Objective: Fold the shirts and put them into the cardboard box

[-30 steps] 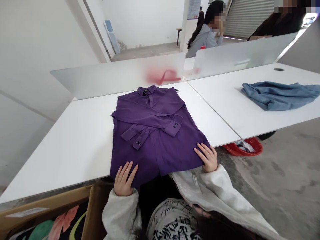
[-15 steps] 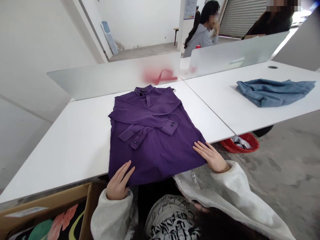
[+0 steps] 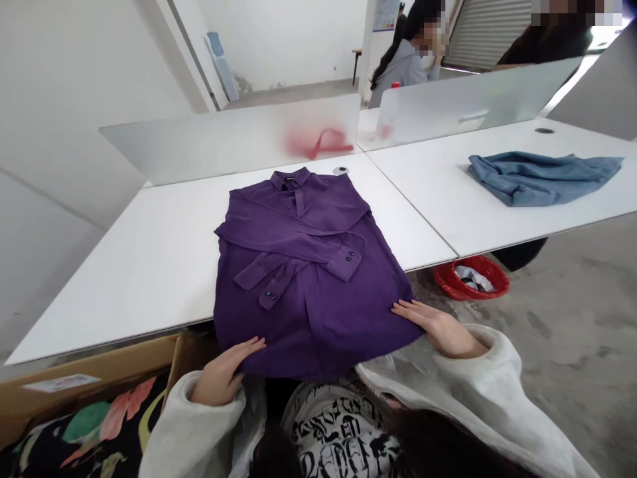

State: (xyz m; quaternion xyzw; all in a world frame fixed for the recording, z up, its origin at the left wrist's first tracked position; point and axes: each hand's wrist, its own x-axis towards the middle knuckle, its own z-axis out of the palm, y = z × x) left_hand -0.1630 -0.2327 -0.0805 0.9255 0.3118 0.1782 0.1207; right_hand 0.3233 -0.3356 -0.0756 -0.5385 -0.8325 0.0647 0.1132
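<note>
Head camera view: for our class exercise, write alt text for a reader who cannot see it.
A person's left hand and right hand rest on the hem of a purple long-sleeved shirt lying on a white table, sleeves folded across its front. A crumpled blue garment lies on the adjoining table.

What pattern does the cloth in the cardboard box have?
The cloth is black with pink, green and yellow leaf shapes, seen best in the head view.

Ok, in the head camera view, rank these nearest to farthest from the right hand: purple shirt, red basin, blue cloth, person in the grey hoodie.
1. Purple shirt: under the right hand, to its left.
2. Red basin: on the floor, ahead.
3. Blue cloth: on the next table, farther ahead.
4. Person in the grey hoodie: beyond the partition.
</note>
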